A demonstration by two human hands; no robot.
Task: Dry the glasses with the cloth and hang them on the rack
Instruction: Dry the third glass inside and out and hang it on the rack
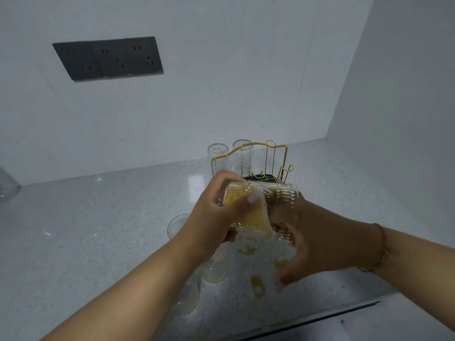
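Single head-mounted wide-angle view, looking forward and steeply downward from the wearer's own position. The camera is facing a speckled tabletop (103, 217) where it is meeting a rear wall carrying a dark socket panel (108, 59), with a side wall closing the corner at right. Both forearms are entering from the lower edge; the left hand (216, 212) and right hand (317, 237) are sitting close to the lens at frame centre. The gold wire rack (248, 158) is standing just beyond them. Wide-angle distortion is bowing the tabletop's near edge. No second view is sharing the scene.
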